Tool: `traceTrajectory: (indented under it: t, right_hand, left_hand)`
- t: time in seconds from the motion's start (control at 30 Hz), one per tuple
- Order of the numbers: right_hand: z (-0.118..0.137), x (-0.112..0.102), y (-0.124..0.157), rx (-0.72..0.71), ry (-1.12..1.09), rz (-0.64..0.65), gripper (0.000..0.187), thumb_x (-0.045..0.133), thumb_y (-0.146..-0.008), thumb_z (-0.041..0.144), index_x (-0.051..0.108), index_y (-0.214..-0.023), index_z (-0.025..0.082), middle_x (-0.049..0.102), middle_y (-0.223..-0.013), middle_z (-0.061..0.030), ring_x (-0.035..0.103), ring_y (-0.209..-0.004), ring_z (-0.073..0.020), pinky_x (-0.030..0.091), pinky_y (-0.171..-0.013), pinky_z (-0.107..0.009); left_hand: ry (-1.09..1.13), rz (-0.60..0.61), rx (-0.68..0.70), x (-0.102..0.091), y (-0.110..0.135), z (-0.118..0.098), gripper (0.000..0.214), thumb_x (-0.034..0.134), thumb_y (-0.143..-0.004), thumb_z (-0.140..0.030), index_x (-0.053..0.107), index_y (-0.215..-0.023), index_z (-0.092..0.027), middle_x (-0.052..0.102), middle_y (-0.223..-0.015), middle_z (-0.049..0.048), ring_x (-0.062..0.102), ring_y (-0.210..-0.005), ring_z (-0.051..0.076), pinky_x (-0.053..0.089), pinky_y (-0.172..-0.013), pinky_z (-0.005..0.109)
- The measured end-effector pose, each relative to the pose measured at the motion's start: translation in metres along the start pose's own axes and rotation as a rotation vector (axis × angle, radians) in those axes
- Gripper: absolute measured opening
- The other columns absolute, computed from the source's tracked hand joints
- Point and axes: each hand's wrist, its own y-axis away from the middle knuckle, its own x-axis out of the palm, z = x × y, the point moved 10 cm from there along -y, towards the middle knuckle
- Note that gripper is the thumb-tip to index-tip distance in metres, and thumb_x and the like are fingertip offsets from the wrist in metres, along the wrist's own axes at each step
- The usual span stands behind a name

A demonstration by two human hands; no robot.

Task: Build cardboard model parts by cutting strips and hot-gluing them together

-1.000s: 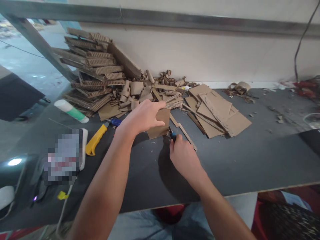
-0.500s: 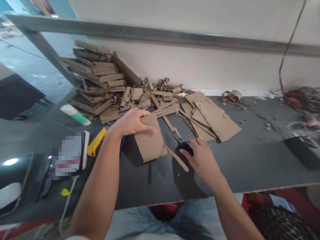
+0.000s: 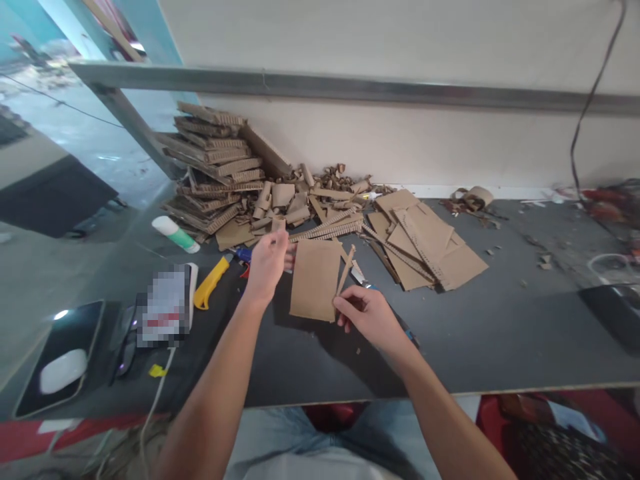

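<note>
A flat rectangular cardboard piece [image 3: 314,280] lies on the dark grey table [image 3: 500,333]. My right hand [image 3: 364,315] is closed in a pinch on a thin cardboard strip [image 3: 345,269] that stands tilted along the piece's right edge. My left hand [image 3: 267,261] hovers just left of the piece, fingers curled with fingertips together; I cannot make out anything in them. A knife [image 3: 358,274] with a dark handle lies on the table behind the right hand.
A stack of corrugated cardboard [image 3: 213,173] and scraps [image 3: 320,193] sit at the back. Flat cut sheets [image 3: 425,240] lie to the right. A yellow utility knife [image 3: 211,283], a glue bottle [image 3: 176,235] and a mouse [image 3: 59,371] are at left.
The right hand left the knife and took hold of the cut-off strip. The left hand let go of the cardboard piece, which now lies flat, and moved slightly left.
</note>
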Motion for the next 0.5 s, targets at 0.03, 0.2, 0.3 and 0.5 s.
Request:
traceTrajectory:
  t: [0.03, 0.2, 0.3, 0.5]
  right_hand:
    - [-0.005, -0.001, -0.002, 0.009, -0.02, -0.008, 0.035, 0.062, -0.087, 0.05, 0.062, -0.08, 0.016, 0.063, -0.058, 0.0014, 0.06, -0.049, -0.0107, 0.049, -0.049, -0.021]
    - [-0.021, -0.002, -0.007, 0.042, -0.104, -0.067, 0.035, 0.066, -0.083, 0.052, 0.061, -0.081, 0.017, 0.066, -0.061, 0.0003, 0.064, -0.051, -0.0131, 0.054, -0.05, -0.024]
    - [-0.023, -0.005, -0.006, 0.054, -0.154, -0.137, 0.035, 0.069, -0.081, 0.051, 0.06, -0.082, 0.017, 0.065, -0.061, 0.001, 0.065, -0.054, -0.014, 0.055, -0.052, -0.025]
    - [-0.019, -0.004, -0.004, 0.078, -0.036, -0.162, 0.033, 0.063, -0.086, 0.049, 0.06, -0.08, 0.017, 0.058, -0.05, 0.0043, 0.051, -0.038, -0.0088, 0.041, -0.037, -0.018]
  left_hand:
    - [0.048, 0.106, -0.072, 0.011, 0.009, 0.013, 0.06, 0.058, -0.083, -0.068, 0.057, -0.113, -0.016, 0.073, -0.097, 0.0114, 0.068, -0.067, 0.016, 0.054, -0.061, 0.028]
    - [0.069, 0.482, -0.155, 0.055, 0.063, 0.037, 0.06, 0.089, -0.062, -0.041, 0.061, -0.11, -0.018, 0.074, -0.108, 0.0096, 0.07, -0.101, 0.028, 0.058, -0.087, 0.038]
    - [0.097, 0.426, -0.171, 0.056, 0.07, 0.044, 0.062, 0.089, -0.062, -0.041, 0.059, -0.112, -0.017, 0.074, -0.103, 0.0098, 0.071, -0.094, 0.029, 0.06, -0.076, 0.039]
    - [0.168, 0.419, -0.228, 0.054, 0.068, 0.055, 0.067, 0.089, -0.062, -0.038, 0.055, -0.117, -0.02, 0.071, -0.113, 0.0105, 0.07, -0.099, 0.03, 0.061, -0.068, 0.036]
